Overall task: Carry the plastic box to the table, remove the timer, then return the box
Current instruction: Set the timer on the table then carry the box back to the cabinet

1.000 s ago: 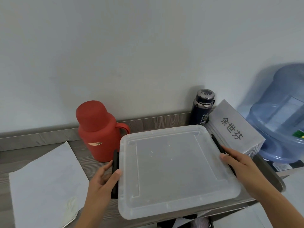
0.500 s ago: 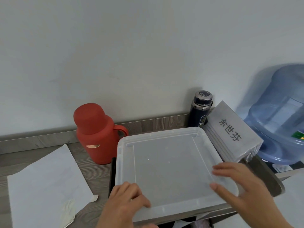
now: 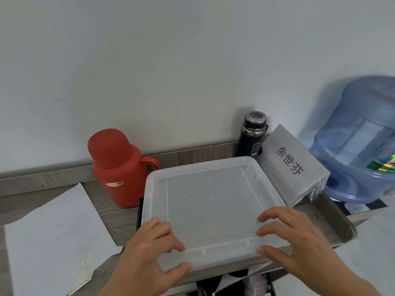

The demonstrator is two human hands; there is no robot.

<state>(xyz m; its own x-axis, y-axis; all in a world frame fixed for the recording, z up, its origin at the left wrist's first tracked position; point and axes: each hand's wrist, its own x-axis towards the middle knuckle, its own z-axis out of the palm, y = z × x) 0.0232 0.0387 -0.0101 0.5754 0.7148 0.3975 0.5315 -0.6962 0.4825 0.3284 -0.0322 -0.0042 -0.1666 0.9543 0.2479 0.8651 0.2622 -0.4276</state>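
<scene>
The plastic box is translucent, with its lid on, and sits on the wooden table against the wall. What it contains cannot be made out through the lid, and no timer is in sight. My left hand clasps the box's near left corner, fingers on top of the lid and thumb along the front edge. My right hand lies flat on the near right corner of the lid with its fingers spread.
A red thermos jug stands just left of the box, and a dark blue flask behind it. A grey labelled case touches its right side on a metal tray. A blue water bottle is far right, white paper at left.
Both hands left the box's side handles and came onto the near corners of the lid. The view has shifted slightly.
</scene>
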